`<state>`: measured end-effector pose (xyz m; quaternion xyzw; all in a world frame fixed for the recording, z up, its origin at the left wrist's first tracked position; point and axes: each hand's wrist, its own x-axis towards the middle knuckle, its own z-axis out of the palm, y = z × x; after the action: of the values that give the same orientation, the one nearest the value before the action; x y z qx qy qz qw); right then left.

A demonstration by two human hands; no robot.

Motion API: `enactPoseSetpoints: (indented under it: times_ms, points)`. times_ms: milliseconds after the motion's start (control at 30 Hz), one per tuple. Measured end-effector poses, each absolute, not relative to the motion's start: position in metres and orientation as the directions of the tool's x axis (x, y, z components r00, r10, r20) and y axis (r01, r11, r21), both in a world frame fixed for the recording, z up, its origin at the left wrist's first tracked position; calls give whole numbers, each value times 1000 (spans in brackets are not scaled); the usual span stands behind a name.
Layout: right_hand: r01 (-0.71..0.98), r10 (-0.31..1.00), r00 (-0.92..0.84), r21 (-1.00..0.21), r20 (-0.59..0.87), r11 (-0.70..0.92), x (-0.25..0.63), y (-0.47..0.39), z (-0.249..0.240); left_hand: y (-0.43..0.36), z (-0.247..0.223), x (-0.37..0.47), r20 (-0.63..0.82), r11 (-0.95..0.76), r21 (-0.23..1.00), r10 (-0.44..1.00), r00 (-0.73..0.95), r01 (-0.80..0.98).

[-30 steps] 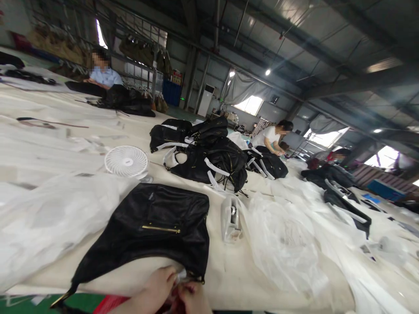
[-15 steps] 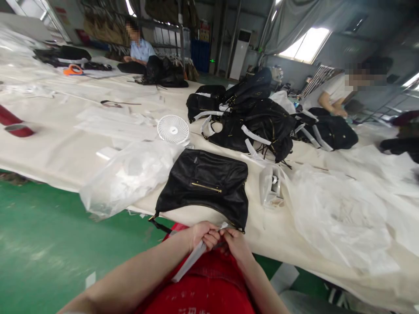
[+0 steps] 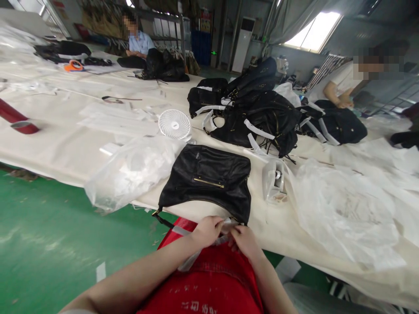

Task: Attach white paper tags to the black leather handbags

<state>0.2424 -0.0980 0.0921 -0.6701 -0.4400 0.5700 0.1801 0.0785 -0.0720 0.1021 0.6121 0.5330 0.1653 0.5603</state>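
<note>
A black leather handbag (image 3: 206, 174) with a gold zip lies flat at the table's front edge, its curved opening towards me. From its left corner the strap (image 3: 165, 221) hangs over the edge and runs towards my hands, partly covered in white wrap. My left hand (image 3: 208, 231) pinches a white wrapping strip (image 3: 228, 223) near the bag's right corner, and a loose tail hangs below its wrist. Close beside it, my right hand (image 3: 245, 240) has its fingers curled on the wrapped strap. The fingertips are partly hidden.
A tape dispenser (image 3: 275, 182) stands right of the bag, beside a clear plastic bag (image 3: 350, 213). Another plastic bag (image 3: 131, 174) lies left, near a white fan (image 3: 174, 124). Black bags (image 3: 258, 115) are piled behind. Two people work across the table (image 3: 65, 159).
My left hand has moved slightly up and right along the white strip, turning its back upwards. The right hand has shifted a little right. The whole view has moved slightly.
</note>
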Motion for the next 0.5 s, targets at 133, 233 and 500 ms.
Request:
enactPoseSetpoints:
  times_ms: [133,233,500]
  points:
    - [237,789,36,-762,-613,-603,249,-93,104,-79,106,74,-168,-318,581,854,492,749]
    - [195,749,44,-729,-662,-656,245,-86,111,-85,103,75,-198,-497,372,783,590,784]
    - [612,931,34,-728,-365,-308,229,-81,108,-96,89,83,-105,-702,222,673,732,677]
